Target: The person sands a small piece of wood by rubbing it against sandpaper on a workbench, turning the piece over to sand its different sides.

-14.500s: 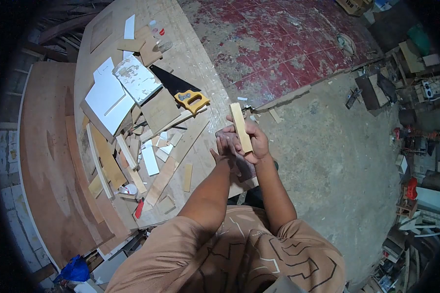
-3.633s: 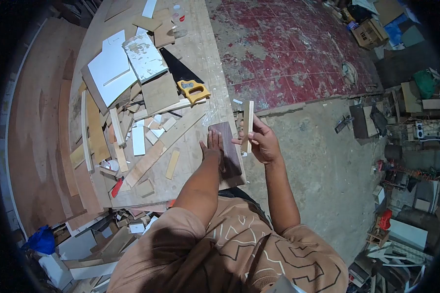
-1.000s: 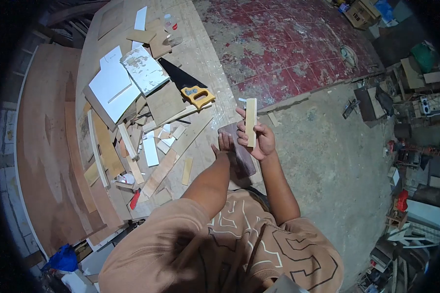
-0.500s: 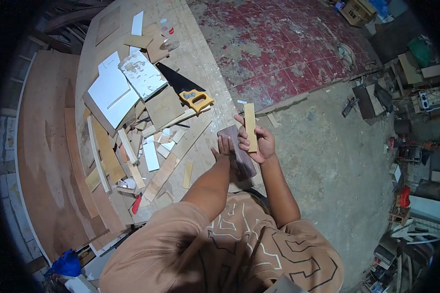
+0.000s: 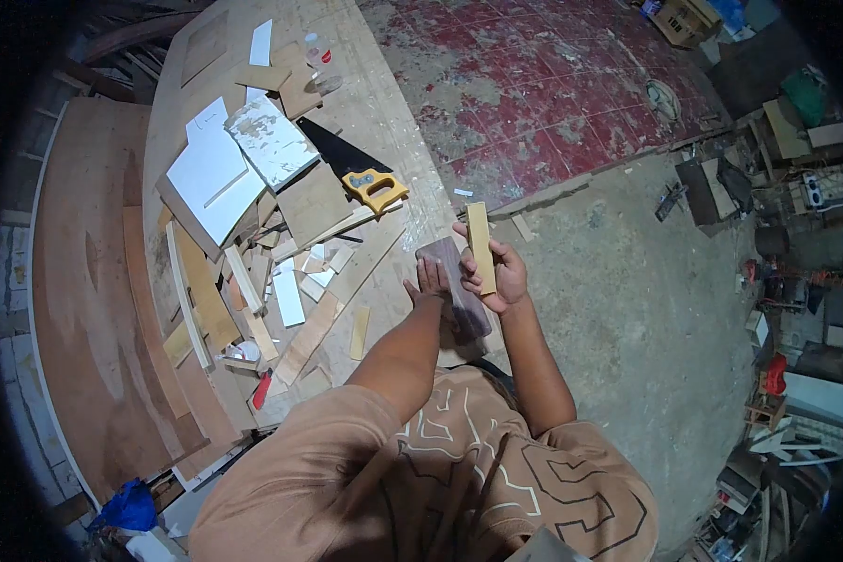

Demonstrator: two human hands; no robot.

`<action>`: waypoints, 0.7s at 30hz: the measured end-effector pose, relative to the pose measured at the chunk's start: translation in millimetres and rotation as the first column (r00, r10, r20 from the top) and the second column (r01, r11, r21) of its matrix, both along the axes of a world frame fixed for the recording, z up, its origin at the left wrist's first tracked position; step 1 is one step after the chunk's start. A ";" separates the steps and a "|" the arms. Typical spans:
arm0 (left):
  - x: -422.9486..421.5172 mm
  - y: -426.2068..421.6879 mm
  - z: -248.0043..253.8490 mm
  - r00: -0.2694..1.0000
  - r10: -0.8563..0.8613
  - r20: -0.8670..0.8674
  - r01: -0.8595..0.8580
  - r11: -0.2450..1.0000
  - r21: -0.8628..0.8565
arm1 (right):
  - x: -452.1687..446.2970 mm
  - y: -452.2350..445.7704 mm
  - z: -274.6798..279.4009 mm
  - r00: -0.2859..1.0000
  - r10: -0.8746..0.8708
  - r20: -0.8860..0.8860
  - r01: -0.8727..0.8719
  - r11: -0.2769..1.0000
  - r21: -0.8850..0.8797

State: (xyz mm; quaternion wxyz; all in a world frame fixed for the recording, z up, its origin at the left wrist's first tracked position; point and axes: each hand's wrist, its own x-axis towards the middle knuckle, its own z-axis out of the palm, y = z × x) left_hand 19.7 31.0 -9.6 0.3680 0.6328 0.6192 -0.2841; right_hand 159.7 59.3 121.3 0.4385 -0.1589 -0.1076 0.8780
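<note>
A dark brown wooden board (image 5: 465, 304) lies along the near right edge of the wooden table (image 5: 389, 112). My left hand (image 5: 428, 285) rests flat on the board's left side, its fingers spread. Just right of it, my right hand (image 5: 498, 278) grips a small pale wood block (image 5: 479, 245), which stands lengthwise across the fingers with its flat face upward. The block is held above the board's right edge. A handsaw with a yellow handle (image 5: 375, 190) lies beyond both hands on the table.
White sheets (image 5: 211, 178), a paint-flecked panel (image 5: 270, 142), wood offcuts (image 5: 290, 298) and a red-handled tool (image 5: 262, 390) lie on the table's left. A clear bottle (image 5: 312, 44) is at the back. Concrete floor (image 5: 609, 281) and red tiles (image 5: 543, 103) lie to the right.
Over the last second the pale block has tilted slightly and dipped a little in my right hand. Compared with the earliest frame, my right hand sits farther right. My left hand stays on the board.
</note>
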 end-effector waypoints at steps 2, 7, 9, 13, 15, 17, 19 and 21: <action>-0.1 -0.4 -7.9 1.000 0.012 0.010 -0.012 1.000 0.005 | 2.7 -0.1 -1.8 1.000 0.007 0.014 -0.007 1.000 0.014; 2.7 -0.3 -3.2 0.999 0.031 -0.011 -0.031 0.999 0.013 | 0.4 0.4 -3.6 1.000 0.007 0.023 -0.008 0.997 0.080; 2.8 -0.2 8.7 1.000 0.010 -0.023 -0.010 1.000 -0.002 | -4.8 0.4 -3.9 0.993 -0.081 0.081 0.079 0.996 0.030; 0.3 -1.3 10.4 0.999 -0.026 -0.021 0.026 1.000 0.007 | -5.0 1.7 -4.7 0.979 -0.093 0.182 0.096 0.995 -0.008; -0.2 -2.6 -3.6 1.000 -0.017 -0.015 0.017 0.999 0.034 | -7.2 0.3 -1.7 0.976 -0.113 0.188 0.115 0.993 -0.001; -1.1 -3.9 -15.0 1.000 -0.007 -0.009 0.008 0.998 0.061 | -8.8 0.3 -0.7 0.972 -0.132 0.194 0.134 0.991 0.005; -0.9 -3.2 -12.4 1.000 -0.009 -0.025 0.010 0.999 0.047 | -8.6 0.8 -4.8 0.945 -0.144 0.294 0.145 0.989 0.016; -1.0 -4.1 -15.1 0.999 -0.012 -0.033 0.013 0.998 0.058 | -8.9 0.4 -7.9 0.947 -0.150 0.285 0.151 0.988 0.019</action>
